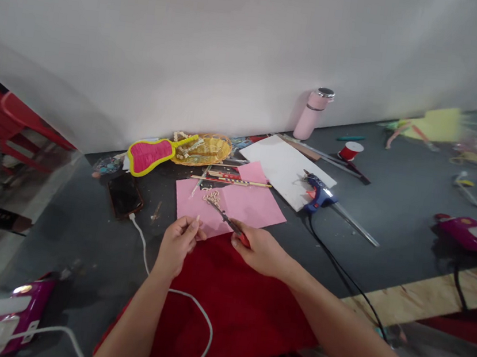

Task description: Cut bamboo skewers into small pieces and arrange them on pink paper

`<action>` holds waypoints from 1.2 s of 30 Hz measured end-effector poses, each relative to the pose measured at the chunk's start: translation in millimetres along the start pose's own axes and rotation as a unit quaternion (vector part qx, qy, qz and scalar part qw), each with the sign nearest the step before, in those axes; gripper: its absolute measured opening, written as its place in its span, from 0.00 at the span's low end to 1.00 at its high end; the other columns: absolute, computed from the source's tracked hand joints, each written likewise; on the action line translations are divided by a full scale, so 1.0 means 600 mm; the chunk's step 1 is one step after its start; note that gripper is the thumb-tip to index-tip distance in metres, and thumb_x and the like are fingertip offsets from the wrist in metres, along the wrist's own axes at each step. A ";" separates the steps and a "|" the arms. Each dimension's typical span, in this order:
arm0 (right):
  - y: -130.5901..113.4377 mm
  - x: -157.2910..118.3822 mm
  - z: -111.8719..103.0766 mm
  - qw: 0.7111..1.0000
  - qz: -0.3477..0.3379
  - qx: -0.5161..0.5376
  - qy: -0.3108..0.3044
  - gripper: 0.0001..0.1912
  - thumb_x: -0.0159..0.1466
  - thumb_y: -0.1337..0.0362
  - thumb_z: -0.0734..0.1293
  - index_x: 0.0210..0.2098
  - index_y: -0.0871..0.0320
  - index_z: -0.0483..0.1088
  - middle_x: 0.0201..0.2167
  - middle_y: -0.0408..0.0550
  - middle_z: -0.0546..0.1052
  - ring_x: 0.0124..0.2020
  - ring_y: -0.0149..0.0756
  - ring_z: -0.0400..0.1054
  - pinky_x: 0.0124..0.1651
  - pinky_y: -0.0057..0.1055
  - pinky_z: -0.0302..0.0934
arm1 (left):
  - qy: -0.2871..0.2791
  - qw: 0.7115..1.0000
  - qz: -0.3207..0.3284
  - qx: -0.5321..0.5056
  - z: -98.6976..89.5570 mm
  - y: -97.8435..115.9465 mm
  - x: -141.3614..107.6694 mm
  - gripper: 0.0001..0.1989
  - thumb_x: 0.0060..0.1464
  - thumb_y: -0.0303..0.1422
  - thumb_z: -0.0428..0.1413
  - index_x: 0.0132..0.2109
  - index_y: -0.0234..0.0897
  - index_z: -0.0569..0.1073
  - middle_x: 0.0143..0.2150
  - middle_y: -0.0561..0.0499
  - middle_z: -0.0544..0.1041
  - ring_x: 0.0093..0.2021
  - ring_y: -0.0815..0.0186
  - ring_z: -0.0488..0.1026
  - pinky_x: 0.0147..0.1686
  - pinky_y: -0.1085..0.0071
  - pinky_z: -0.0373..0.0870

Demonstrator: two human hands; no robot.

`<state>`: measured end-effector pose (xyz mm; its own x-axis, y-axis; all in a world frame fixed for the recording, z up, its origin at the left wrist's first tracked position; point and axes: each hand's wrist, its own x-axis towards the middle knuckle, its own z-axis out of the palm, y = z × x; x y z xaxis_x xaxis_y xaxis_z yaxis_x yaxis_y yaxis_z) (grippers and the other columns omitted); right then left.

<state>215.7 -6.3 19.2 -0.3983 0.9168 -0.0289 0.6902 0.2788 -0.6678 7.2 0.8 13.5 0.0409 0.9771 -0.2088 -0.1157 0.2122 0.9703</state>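
Observation:
My right hand (258, 249) is closed around the red handle of a pair of scissors (228, 221), whose dark blades point up and left over the pink paper (256, 205). On that paper, close to the blade tips, lies a small heap of pale cut bits (214, 197). My left hand (181, 242) hovers at the paper's lower left edge with thumb and fingers pinched together. Something small and pale may show at its fingertips, too small to name. Thin sticks (233, 181) lie across the paper's upper edge.
A phone (125, 196) on a white cable lies left. Behind are a yellow-rimmed pink paddle shape (150, 157) and a wicker basket (211, 151). To the right are white board (281, 163), a blue glue gun (320, 194), a red spool (350, 151) and a pink flask (313, 115).

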 end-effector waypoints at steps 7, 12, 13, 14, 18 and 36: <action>-0.012 0.001 -0.027 0.994 -0.010 0.111 -0.005 0.08 0.63 0.61 0.59 0.35 0.59 0.66 0.31 0.45 0.70 0.29 0.30 0.64 0.33 0.26 0.59 | -0.004 1.000 0.002 -0.003 0.000 0.000 -0.001 0.15 0.51 0.42 0.57 0.30 0.33 0.67 0.24 0.53 0.73 0.14 0.81 0.51 0.15 0.80 0.46; -0.005 0.002 -0.028 0.986 0.013 0.169 -0.005 0.09 0.63 0.60 0.59 0.30 0.58 0.61 0.31 0.44 0.66 0.26 0.27 0.63 0.29 0.25 0.59 | -0.002 1.000 -0.011 0.004 -0.001 -0.001 0.000 0.15 0.50 0.42 0.57 0.33 0.33 0.68 0.23 0.53 0.73 0.14 0.81 0.50 0.15 0.79 0.44; -0.003 0.002 -0.026 0.984 0.026 0.176 -0.010 0.09 0.63 0.59 0.60 0.30 0.58 0.61 0.29 0.43 0.66 0.24 0.27 0.62 0.28 0.24 0.58 | 0.000 1.000 -0.013 0.006 0.000 -0.001 0.000 0.15 0.50 0.43 0.57 0.34 0.33 0.68 0.23 0.53 0.73 0.14 0.81 0.50 0.14 0.79 0.44; -0.001 0.003 -0.025 0.982 0.040 0.185 -0.017 0.09 0.62 0.58 0.60 0.31 0.58 0.60 0.26 0.42 0.66 0.23 0.28 0.62 0.26 0.24 0.57 | 0.001 1.000 -0.015 0.006 0.000 -0.001 0.000 0.15 0.50 0.43 0.57 0.34 0.33 0.68 0.23 0.53 0.74 0.13 0.81 0.50 0.14 0.79 0.44; 0.003 0.005 -0.021 0.969 0.070 0.234 -0.039 0.11 0.64 0.56 0.58 0.33 0.58 0.60 0.18 0.38 0.65 0.19 0.28 0.59 0.22 0.23 0.53 | -0.010 1.000 -0.014 -0.002 0.000 -0.003 0.000 0.15 0.49 0.43 0.58 0.32 0.34 0.68 0.24 0.53 0.74 0.13 0.81 0.50 0.14 0.79 0.43; 0.022 0.018 -0.014 0.923 0.049 0.380 0.034 0.16 0.63 0.52 0.61 0.39 0.60 0.61 0.28 0.43 0.70 0.25 0.30 0.66 0.29 0.27 0.63 | -0.077 0.995 -0.047 0.046 0.008 0.001 -0.009 0.15 0.51 0.43 0.56 0.31 0.34 0.66 0.26 0.50 0.76 0.14 0.80 0.51 0.15 0.79 0.45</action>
<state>225.4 9.9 16.5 -0.3002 0.9498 -0.0879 0.0881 -0.0642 -0.9940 11.4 -4.3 15.9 0.2000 0.9373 -0.2854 -0.0131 0.2938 0.9558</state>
